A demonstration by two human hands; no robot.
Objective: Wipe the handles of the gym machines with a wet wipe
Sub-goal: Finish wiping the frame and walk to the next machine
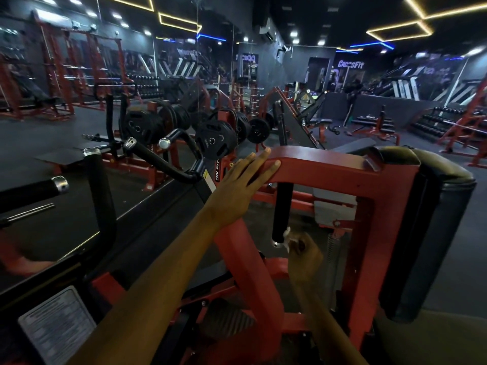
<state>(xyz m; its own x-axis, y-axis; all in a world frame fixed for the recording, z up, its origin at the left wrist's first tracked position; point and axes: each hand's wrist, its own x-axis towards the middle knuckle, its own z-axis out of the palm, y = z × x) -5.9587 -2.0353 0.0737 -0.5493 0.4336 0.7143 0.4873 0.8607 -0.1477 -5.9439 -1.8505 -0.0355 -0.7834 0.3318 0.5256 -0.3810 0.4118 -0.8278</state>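
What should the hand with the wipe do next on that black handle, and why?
Probably slide the wet wipe up along the black handle. The right hand pinches the wipe at the handle's very bottom end, so the long part above it looks not yet covered from here. The left hand rests on the red frame, steadying things.

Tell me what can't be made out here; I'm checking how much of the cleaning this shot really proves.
- Wipe, head view: mostly bunched inside the right hand; its wetness can't be judged.
- Black handle: the far side faces away, and dim light hides any wet streaks.
- Label plate: print too small to read.
- Left hand covers part of the red frame.
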